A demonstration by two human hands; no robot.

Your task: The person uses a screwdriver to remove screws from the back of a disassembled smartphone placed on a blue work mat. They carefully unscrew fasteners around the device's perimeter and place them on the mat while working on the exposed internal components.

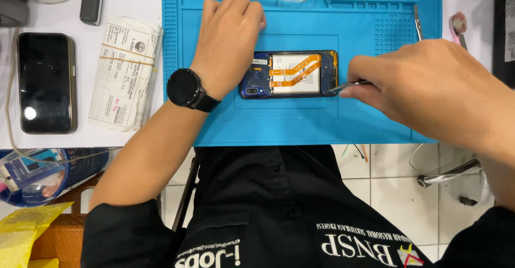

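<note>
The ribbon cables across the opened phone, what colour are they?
Orange, the ribbon cables crossing the opened phone; seen clearly in the head view.

bright, even overhead light, soft shadows, sharp focus, glare spot on dark phone screen (30, 112).

The mat (300, 123) was bright blue. The opened phone (289, 74) showed a dark blue frame, white battery and orange ribbon cables. The wristwatch (185, 88) was black.

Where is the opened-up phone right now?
In the head view, the opened phone lies in the middle of the blue work mat, between the left hand and the right hand, which holds a thin metal tool to it.
</note>
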